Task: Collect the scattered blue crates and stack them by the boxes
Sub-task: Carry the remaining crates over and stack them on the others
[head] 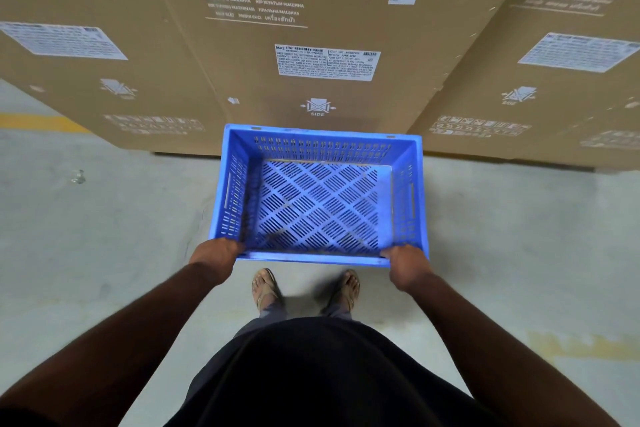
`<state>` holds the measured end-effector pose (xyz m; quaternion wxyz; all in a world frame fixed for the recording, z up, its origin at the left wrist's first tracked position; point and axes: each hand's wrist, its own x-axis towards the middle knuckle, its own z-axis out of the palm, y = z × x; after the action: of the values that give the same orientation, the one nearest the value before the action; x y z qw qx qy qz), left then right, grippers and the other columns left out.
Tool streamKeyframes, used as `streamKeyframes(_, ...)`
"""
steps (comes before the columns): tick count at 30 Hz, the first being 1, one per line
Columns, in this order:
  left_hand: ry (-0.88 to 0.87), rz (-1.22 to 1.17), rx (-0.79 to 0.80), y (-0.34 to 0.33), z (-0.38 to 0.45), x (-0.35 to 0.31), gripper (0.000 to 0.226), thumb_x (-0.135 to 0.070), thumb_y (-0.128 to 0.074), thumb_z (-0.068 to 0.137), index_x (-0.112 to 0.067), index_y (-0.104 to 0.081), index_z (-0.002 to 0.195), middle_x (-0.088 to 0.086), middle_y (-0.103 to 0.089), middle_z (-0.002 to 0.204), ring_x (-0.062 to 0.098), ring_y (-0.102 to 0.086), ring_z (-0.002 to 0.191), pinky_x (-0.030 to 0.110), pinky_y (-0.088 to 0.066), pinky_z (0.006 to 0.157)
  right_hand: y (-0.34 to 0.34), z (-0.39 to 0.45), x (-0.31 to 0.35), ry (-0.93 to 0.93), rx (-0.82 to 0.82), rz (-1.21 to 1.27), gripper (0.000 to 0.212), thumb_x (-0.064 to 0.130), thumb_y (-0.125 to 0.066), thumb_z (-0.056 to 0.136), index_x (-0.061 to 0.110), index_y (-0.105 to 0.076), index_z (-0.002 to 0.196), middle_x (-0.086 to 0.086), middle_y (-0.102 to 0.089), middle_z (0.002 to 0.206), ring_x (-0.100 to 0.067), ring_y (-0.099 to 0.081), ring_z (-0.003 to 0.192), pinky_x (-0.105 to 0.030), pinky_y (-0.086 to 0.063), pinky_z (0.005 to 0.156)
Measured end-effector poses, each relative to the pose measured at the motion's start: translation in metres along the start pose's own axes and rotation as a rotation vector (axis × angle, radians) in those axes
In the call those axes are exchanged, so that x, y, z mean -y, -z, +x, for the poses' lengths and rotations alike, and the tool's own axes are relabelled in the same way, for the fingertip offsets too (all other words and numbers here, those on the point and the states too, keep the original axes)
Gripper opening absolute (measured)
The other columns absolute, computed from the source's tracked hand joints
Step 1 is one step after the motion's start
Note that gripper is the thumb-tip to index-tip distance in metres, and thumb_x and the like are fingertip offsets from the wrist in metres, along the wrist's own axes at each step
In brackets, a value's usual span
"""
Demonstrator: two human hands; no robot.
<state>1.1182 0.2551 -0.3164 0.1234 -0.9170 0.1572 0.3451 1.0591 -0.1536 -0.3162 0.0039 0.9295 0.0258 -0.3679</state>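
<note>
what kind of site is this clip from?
Likely a warehouse or appliance stockroom: big cardboard boxes printed "WASHING MACHINE" with shipping labels, a bare concrete floor with a yellow painted line, and a vented blue crate carried by both hands.

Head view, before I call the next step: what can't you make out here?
- Other crates or a stack: none in frame; only one blue crate shows.
- Whether the crate rests on the floor or is carried: a top-down view can't settle it.
- Left hand and right hand grip: fingertips hidden by the near rim.
- Washing machine boxes: tops cut off by the upper edge; small label print unreadable.
</note>
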Motion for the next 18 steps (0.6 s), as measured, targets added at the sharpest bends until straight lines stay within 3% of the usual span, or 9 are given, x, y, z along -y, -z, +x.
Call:
streamKeyframes(8,-0.043,-0.078,-0.002,-0.013,0.000,0.004,0.055,-0.015,-0.046,0.095,-0.038,-0.048,0.144,0.001,-0.057,0.141,0.022,-0.058,0.126,0.035,-0.049,0.102,-0.010,-0.007,-0.002,0.004,-0.041,0.067,0.044,0.010,-0.049,0.089,0.030,-0.064,0.126,-0.004,-0.071,0.121,-0.027,-0.064,0.117,-0.036,-0.051,0.094)
streamKeyframes(14,-0.142,-0.294,0.019,-0.012,0.000,0.006,0.057,-0.010,-0.047,0.093,-0.029,-0.050,0.146,0.007,-0.054,0.146,0.026,-0.052,0.133,0.034,-0.040,0.112,-0.023,-0.008,-0.005,0.038,-0.110,0.246,0.053,0.015,-0.047,0.096,0.041,-0.055,0.142,0.003,-0.065,0.137,-0.024,-0.060,0.125,-0.034,-0.046,0.100)
streamKeyframes(16,-0.226,-0.285,-0.052,-0.019,-0.001,0.005,0.057,-0.036,-0.050,0.093,-0.018,-0.049,0.147,0.009,-0.052,0.148,0.028,-0.046,0.140,0.037,-0.023,0.122,-0.025,-0.004,-0.003,0.093,-0.134,0.330,0.042,0.024,-0.053,0.098,0.041,-0.061,0.135,0.006,-0.067,0.134,-0.021,-0.062,0.123,-0.033,-0.047,0.100)
streamKeyframes(18,-0.233,-0.264,-0.129,-0.028,-0.002,0.001,0.078,-0.070,-0.027,0.093,-0.016,-0.053,0.143,0.008,-0.054,0.146,0.027,-0.046,0.139,0.043,-0.021,0.122,-0.022,-0.002,-0.001,0.153,-0.140,0.421,0.033,0.036,-0.058,0.097,0.036,-0.068,0.128,0.007,-0.071,0.128,-0.017,-0.063,0.120,-0.033,-0.048,0.100)
